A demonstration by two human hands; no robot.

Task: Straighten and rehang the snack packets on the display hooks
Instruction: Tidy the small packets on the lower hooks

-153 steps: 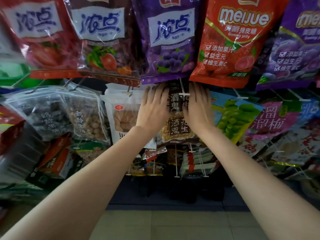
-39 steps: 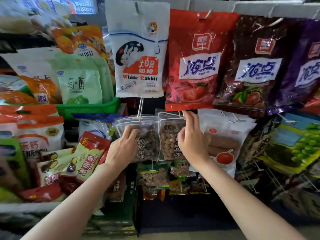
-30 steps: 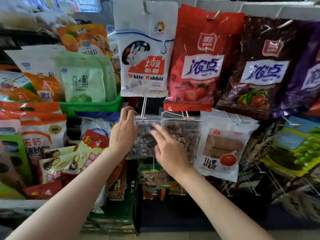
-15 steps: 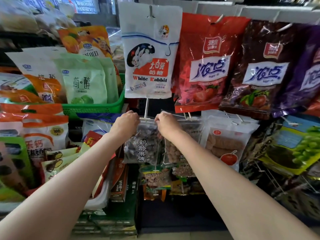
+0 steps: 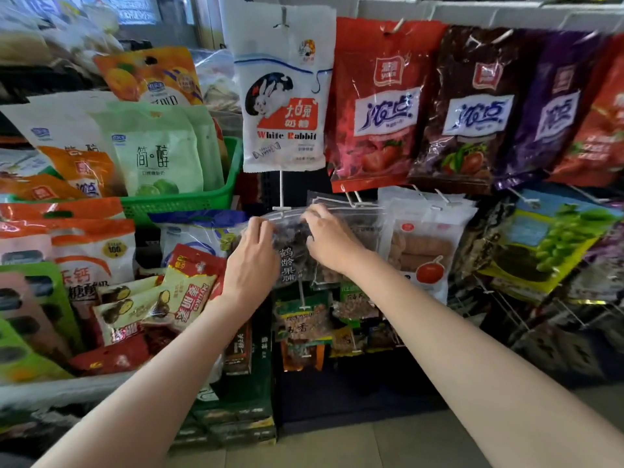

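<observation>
A clear packet of dark dried fruit [image 5: 290, 255] hangs on a white display hook [image 5: 281, 208] in the middle of the rack. My left hand [image 5: 251, 258] grips its upper left side and my right hand [image 5: 329, 241] grips its upper right side, fingers curled over the top edge. Behind my right hand hangs a second clear packet of brown snacks [image 5: 363, 228]. To its right hangs a white packet with a red fruit picture [image 5: 422, 251].
Above hang a White Rabbit packet [image 5: 282, 106], a red packet [image 5: 378, 106] and a dark brown packet [image 5: 472, 109]. A green basket [image 5: 189, 201] of bags stands at the left. Small packets [image 5: 304, 319] hang below. Green grape bags [image 5: 553, 244] are at the right.
Both hands have slid slightly down from the packet's top edge and now hold its upper sides. The view has shifted little.
</observation>
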